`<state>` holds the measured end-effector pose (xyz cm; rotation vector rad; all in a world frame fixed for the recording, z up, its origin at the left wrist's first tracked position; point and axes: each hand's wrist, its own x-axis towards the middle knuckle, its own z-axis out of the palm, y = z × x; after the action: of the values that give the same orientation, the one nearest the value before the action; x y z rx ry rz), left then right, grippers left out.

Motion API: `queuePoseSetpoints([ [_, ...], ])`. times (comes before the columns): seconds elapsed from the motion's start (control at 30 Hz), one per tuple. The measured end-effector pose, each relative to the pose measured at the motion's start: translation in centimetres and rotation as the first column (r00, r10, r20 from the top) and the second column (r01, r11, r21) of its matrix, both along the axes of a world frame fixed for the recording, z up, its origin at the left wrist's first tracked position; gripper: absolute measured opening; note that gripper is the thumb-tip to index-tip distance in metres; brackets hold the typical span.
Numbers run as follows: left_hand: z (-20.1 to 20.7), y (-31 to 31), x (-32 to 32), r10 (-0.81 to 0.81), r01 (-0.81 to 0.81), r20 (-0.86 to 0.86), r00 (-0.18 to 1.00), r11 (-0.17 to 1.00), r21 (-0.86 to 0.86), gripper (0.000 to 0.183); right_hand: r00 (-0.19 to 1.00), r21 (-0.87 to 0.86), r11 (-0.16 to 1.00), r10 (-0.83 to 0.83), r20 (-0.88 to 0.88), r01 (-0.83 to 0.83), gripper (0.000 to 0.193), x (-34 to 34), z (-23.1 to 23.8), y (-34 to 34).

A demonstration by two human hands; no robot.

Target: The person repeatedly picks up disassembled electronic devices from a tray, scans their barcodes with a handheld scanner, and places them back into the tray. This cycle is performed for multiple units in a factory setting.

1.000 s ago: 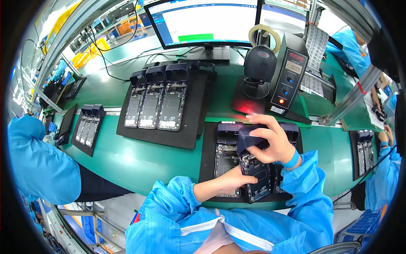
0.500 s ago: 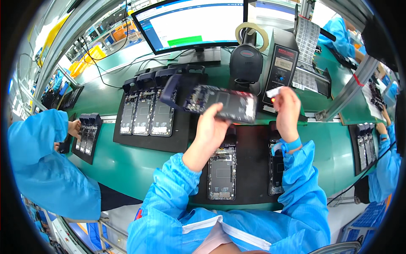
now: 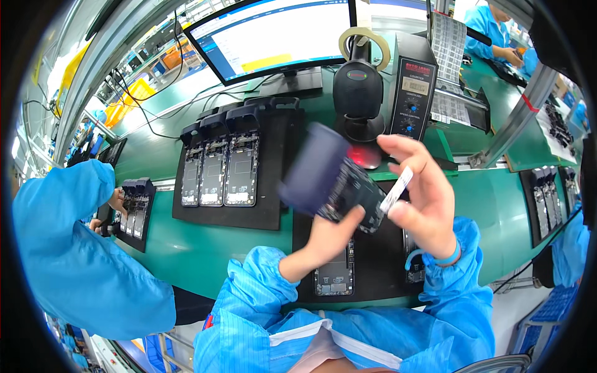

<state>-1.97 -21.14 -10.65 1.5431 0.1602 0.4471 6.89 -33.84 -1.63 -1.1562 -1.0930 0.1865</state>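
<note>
My left hand [image 3: 333, 241] is closed around an opened phone [image 3: 367, 196], blurred by motion, with its circuit board showing. A dark blue cover piece [image 3: 318, 163] hangs from the phone's upper left end. Over the phone's right edge, my right hand [image 3: 430, 202] holds a small white label [image 3: 397, 189] at its thumb and fingers; I cannot tell if the label touches the phone. Beneath both hands, another opened phone [image 3: 334, 278] and a partly hidden opened phone [image 3: 415, 267] lie on a black mat [image 3: 379, 283].
A barcode scanner [image 3: 357, 90] on a stand casts red light behind the phone. Beside it stand a black label machine [image 3: 413, 87] and a label strip [image 3: 449, 40]. Three opened phones [image 3: 241, 168] lie on a mat at left. A monitor [image 3: 280, 37] stands behind; a co-worker's blue sleeve [image 3: 81, 230] is at left.
My left hand has tilted the phone and brought it lower. My right hand has come down with the label from beside the label machine to the phone. The monitor's green bar is now yellow.
</note>
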Motion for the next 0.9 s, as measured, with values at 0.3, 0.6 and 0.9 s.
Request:
queuePoseSetpoints([
  [0.3, 1.5, -1.3, -0.1, -0.229, 0.214, 0.137, 0.964, 0.970, 0.114, 0.044, 0.995, -0.016, 0.998, -0.052, 0.080, 0.054, 0.029, -2.0, -0.6, -0.1],
  [0.6, -1.4, -1.9, -1.3, -0.144, 0.141, -0.010, 0.989, 0.950, 0.277, 0.041, 0.976, -0.038, 0.994, -0.103, -0.194, 0.098, 0.035, -1.8, -0.3, -0.3],
  [0.9, -4.6, -4.1, -2.8, -0.368, 0.276, -0.229, 0.901, 0.895, -0.351, 0.064, 0.754, -0.514, 0.622, -0.197, 0.627, 0.590, 0.015, 6.9, -7.5, -5.9],
])
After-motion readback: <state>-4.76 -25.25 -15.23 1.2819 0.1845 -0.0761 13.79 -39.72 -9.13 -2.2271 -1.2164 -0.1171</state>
